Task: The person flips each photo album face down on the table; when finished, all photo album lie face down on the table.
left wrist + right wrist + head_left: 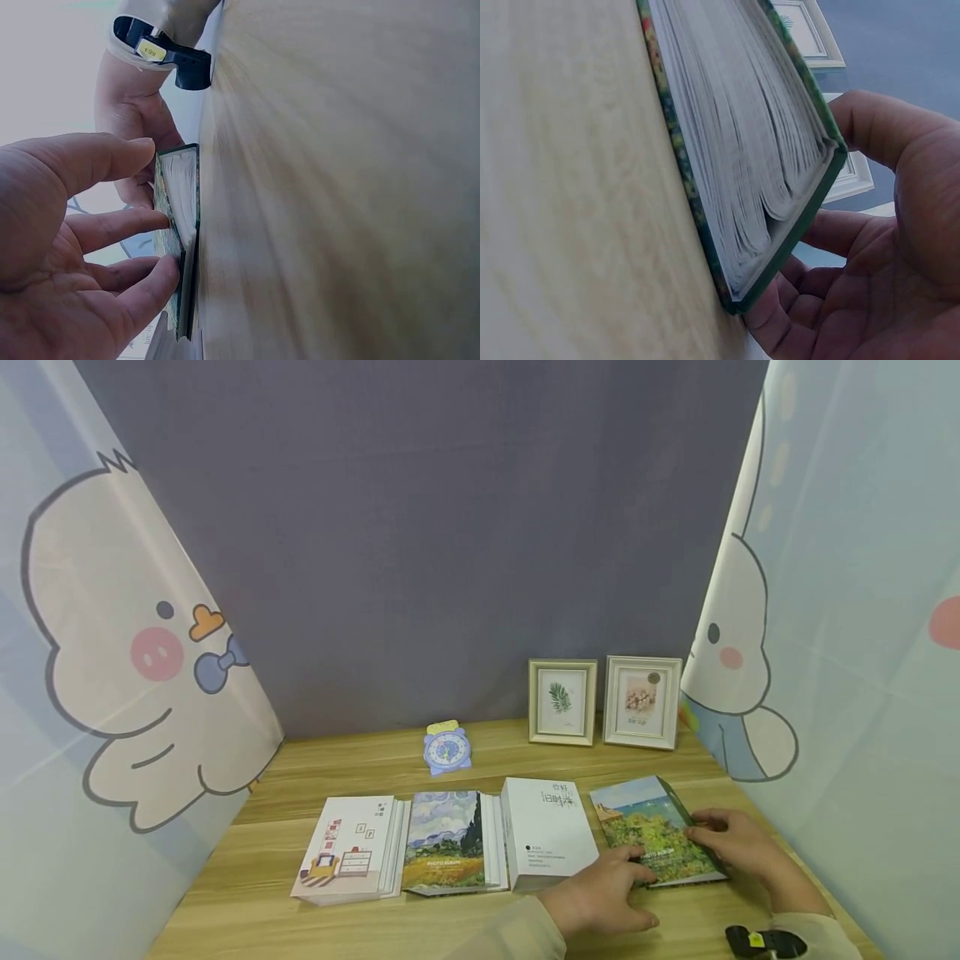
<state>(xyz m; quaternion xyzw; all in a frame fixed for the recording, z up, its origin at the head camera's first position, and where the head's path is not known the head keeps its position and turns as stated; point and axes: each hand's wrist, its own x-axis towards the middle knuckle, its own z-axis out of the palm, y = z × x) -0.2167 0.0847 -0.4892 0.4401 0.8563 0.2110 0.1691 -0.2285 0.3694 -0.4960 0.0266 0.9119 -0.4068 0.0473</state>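
A photo album (651,827) with a painted landscape cover lies at the right end of a row, tilted on the wooden table. My left hand (600,893) is at its near left corner, relaxed fingertips touching the cover. In the left wrist view, that hand's thumb (112,157) extends to the cover's edge. My right hand (738,842) holds the album's right side, thumb on the cover. Its fingers (795,300) curl beside the green spine in the right wrist view, where page edges (727,127) fan slightly between the covers.
Left of the album stand a thick white book block (551,831), another painted album (444,839) and a white album with a furniture drawing (348,843). Behind them are a blue toy clock (447,750) and two picture frames (562,702). Printed curtains flank the table (315,764).
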